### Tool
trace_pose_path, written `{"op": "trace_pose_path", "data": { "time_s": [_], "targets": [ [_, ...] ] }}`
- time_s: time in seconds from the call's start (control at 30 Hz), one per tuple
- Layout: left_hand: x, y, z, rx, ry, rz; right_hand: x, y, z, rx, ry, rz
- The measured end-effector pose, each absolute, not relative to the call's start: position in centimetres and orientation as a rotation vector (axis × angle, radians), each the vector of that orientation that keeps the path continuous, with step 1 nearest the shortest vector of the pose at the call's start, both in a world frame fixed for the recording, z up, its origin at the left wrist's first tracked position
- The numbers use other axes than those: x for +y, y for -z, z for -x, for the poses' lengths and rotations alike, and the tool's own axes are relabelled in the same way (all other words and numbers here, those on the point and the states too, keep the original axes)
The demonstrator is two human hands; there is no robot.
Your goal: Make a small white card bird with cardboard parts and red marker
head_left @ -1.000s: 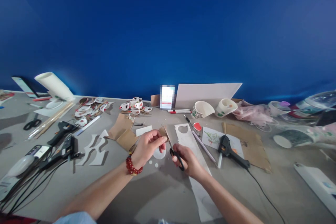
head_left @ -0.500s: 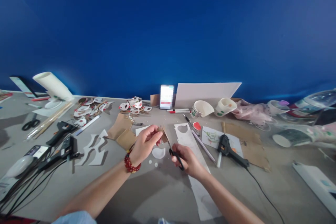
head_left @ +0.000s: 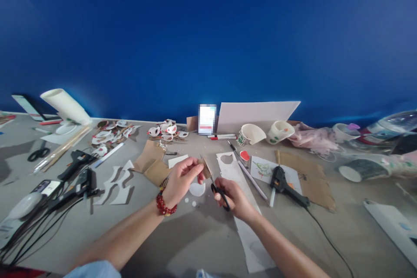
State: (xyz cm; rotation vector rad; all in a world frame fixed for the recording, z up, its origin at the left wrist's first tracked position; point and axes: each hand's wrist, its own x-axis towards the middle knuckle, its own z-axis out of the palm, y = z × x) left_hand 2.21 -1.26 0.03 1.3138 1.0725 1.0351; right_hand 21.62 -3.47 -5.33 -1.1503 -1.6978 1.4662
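My left hand [head_left: 183, 179] pinches a small piece of brown cardboard [head_left: 206, 171] between thumb and fingers. In my right hand [head_left: 233, 197] is a pair of black-handled scissors [head_left: 222, 197], its blades pointing up and away at the cardboard's right side. Whether the blades are biting into it I cannot tell. Below the hands, a white paper cutout [head_left: 197, 189] lies on the grey table, with small white paper discs beside it. A long white paper strip [head_left: 241, 208] with a hole cut near its far end runs under my right forearm.
Brown cardboard pieces [head_left: 148, 156] and curved white scraps [head_left: 122, 189] lie to the left. Glue guns [head_left: 78, 186] with cables rest at left, another glue gun [head_left: 286, 186] at right. Bird-shaped cutouts [head_left: 167, 130], a phone [head_left: 207, 119] and paper cups [head_left: 250, 134] stand along the back.
My left hand has shifted slightly right with the cardboard, partly covering the white cutout below. The scissors have moved slightly right too.
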Motion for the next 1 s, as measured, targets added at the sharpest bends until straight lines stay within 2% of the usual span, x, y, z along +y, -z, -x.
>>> {"op": "trace_pose_path", "data": {
  "time_s": [0.33,0.57,0.77,1.0],
  "targets": [
    [-1.28,0.22,-2.41,1.067,-1.020,-1.303,-3.49,5.27,-21.74,-1.694,-1.515,1.140],
    [-1.46,0.16,-2.53,1.073,-1.045,-1.264,-3.57,5.63,-21.43,-1.694,-1.428,1.134],
    [-1.55,0.35,-2.68,1.037,-1.038,-1.245,-3.56,5.09,-21.25,-1.652,-1.504,1.151],
    [-1.46,0.51,-2.75,1.030,-1.042,-1.233,-3.30,5.82,-21.48,-1.687,-1.415,1.153]
  ]
}}
